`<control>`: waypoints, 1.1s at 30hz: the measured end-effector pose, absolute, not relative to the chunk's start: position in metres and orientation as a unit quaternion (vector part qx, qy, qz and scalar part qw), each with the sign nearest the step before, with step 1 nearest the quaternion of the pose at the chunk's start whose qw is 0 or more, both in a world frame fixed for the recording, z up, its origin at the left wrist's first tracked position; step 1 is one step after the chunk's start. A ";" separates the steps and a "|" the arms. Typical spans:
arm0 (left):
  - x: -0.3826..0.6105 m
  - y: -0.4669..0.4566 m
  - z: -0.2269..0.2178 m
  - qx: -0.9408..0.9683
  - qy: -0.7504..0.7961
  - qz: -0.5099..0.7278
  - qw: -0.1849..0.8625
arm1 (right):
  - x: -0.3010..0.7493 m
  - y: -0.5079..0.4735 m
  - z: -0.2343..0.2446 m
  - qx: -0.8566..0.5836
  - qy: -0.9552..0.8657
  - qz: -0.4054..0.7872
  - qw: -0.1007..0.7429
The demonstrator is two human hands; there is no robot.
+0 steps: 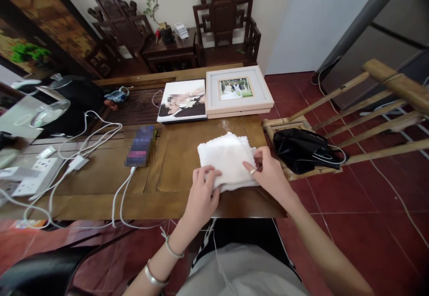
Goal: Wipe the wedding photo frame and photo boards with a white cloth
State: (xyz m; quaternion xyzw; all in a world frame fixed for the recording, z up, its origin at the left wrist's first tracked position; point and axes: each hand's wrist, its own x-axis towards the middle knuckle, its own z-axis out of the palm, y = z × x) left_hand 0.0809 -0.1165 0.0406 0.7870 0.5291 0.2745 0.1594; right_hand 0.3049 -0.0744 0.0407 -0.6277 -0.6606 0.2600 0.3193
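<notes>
A white fluffy towel [228,157], folded into a rough square with several layers, lies near the front right of the wooden table. At its near left corner, my left hand [203,193] has its fingertips on top and its thumb low at the edge, gripping the corner. My right hand [271,173], wearing a ring, pinches the towel's right edge between thumb and curled fingers. Part of that edge is hidden behind the fingers.
Behind the towel lie a framed photo [239,90] and a photo panel [182,100]. To the left are a blurred-out phone [140,146] on a cable, a power strip [36,175] and tangled white cables. A bamboo chair [355,108] holding a black bag [301,150] stands right.
</notes>
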 end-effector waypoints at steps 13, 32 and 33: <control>0.089 -0.119 0.022 0.773 0.551 0.291 0.117 | 0.314 -0.113 0.018 -0.569 -0.607 0.301 0.465; 0.123 -0.131 0.101 0.663 0.545 0.433 0.276 | 0.249 -0.114 0.029 -0.453 -0.764 0.030 0.458; 0.121 -0.129 0.108 0.673 0.515 0.432 0.310 | 0.251 -0.107 0.032 -0.454 -0.750 0.044 0.478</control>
